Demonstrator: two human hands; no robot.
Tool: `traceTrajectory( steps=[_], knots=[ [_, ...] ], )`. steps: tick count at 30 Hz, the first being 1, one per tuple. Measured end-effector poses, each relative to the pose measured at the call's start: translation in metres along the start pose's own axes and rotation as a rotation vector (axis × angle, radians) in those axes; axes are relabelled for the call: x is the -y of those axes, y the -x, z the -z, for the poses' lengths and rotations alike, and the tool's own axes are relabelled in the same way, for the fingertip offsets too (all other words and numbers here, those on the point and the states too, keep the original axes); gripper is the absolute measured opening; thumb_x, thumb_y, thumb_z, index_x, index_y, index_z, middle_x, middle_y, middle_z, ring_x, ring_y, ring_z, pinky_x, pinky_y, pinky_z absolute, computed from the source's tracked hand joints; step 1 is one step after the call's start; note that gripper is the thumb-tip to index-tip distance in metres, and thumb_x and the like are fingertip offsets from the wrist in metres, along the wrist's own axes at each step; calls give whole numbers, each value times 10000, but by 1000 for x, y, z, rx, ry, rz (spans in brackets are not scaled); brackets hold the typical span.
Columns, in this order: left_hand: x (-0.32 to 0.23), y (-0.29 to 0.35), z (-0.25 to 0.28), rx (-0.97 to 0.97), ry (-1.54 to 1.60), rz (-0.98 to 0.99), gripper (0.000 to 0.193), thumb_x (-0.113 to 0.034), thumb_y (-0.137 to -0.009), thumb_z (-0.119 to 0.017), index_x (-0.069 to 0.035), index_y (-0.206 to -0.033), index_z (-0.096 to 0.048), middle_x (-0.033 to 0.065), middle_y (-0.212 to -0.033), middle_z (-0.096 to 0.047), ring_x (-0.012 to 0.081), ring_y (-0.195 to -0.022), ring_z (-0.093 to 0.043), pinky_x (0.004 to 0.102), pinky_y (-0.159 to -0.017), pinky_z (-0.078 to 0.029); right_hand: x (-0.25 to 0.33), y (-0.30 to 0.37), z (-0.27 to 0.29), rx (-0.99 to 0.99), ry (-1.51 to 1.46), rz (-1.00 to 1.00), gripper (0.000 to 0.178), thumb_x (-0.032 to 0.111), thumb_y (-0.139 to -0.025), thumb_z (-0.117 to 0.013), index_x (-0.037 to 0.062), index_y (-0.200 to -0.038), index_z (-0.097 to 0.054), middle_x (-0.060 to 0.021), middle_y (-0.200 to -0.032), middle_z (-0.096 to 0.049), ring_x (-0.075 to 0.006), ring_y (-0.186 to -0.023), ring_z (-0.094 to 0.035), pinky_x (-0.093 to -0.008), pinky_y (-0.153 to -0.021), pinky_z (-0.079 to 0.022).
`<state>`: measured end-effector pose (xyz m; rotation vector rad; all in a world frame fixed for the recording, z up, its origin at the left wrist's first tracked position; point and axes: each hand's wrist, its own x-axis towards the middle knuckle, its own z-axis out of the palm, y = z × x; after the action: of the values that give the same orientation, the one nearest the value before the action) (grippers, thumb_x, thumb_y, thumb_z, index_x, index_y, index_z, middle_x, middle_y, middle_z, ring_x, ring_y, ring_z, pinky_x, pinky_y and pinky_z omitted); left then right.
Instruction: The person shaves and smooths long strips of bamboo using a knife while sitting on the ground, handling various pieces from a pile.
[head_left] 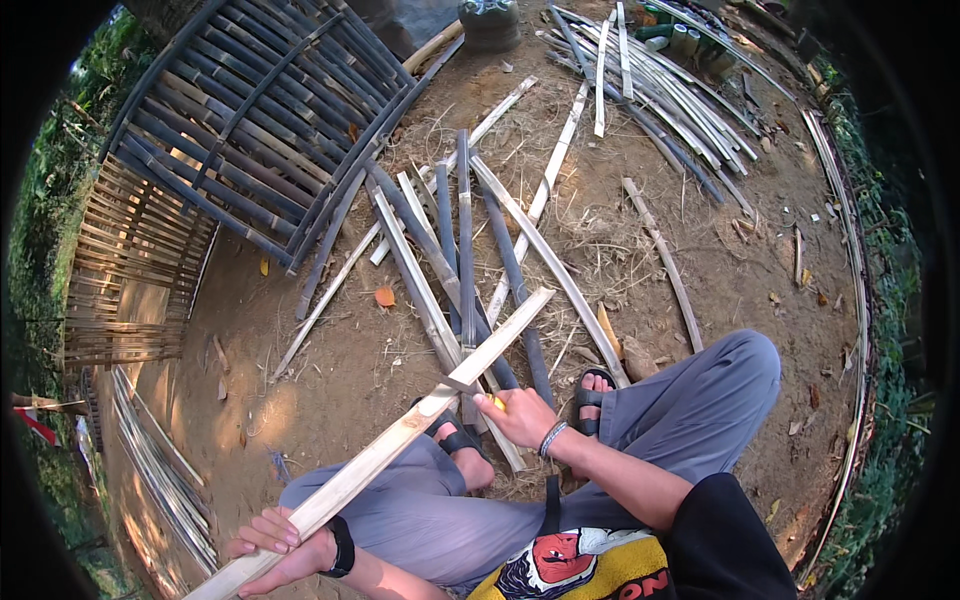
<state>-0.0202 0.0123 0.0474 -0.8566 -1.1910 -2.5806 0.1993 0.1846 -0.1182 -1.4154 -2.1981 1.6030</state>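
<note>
A long split bamboo strip (370,462), pale side up, slants from the lower left across my lap to the middle of the view. My left hand (285,548) is wrapped round its lower end. In my right hand (520,416) is a knife (459,384); a bit of yellow handle shows between the fingers. Its blade lies across the strip, touching it a little past my left knee. Most of the handle is hidden by my fingers. Beyond my hands, several dark bamboo poles (465,235) and pale strips (548,262) lie crossed on the ground.
At the far left stands a dark bamboo slat frame (245,125), with a paler slatted panel (130,265) beside it. Piles of split strips lie at the far right (680,105) and lower left (160,465). Dirt ground (740,290) with shavings surrounds my sandalled feet (592,392).
</note>
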Motion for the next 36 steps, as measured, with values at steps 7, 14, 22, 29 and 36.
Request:
traceTrajectory(
  steps=[7,14,22,29,36],
  knots=[
    [6,-5,8,21,-10,-29,591,-676,-921,-309,-104,-812,-410,-24,-485,-343,68,-356,-333,184,-335,-254,-7,-7,2,-38,-37,-39,686,578,-915,-440,-50,-733,-648,-303,-655,-593,-452,-723,-627,-509,-685,-496],
    [4,-3,4,57,21,-12,587,-675,-916,-338,-110,-777,-417,-21,-501,-331,65,-385,-307,196,-361,-224,-18,-20,13,-2,-71,-107,703,583,-913,-444,-59,-708,-644,-322,-679,-588,-473,-741,-613,-516,-705,-486],
    [4,-2,5,43,-8,-14,571,-663,-917,-363,-111,-782,-417,-25,-505,-340,62,-387,-308,193,-363,-227,-41,-31,21,-107,-48,-235,697,576,-921,-424,-51,-735,-662,-304,-663,-600,-454,-739,-633,-528,-702,-492],
    [3,-2,5,86,60,-8,570,-656,-921,-358,-105,-785,-417,-24,-505,-341,63,-387,-310,192,-365,-228,-52,-31,5,-48,-72,-202,735,611,-915,-403,-55,-742,-661,-323,-698,-602,-485,-766,-618,-518,-740,-488],
    [6,-2,6,24,28,-16,575,-663,-918,-356,-107,-784,-417,-22,-506,-331,66,-385,-313,198,-366,-235,-24,-10,-2,12,-23,-19,712,586,-928,-419,-66,-732,-630,-301,-666,-600,-466,-746,-628,-499,-715,-480]
  ],
)
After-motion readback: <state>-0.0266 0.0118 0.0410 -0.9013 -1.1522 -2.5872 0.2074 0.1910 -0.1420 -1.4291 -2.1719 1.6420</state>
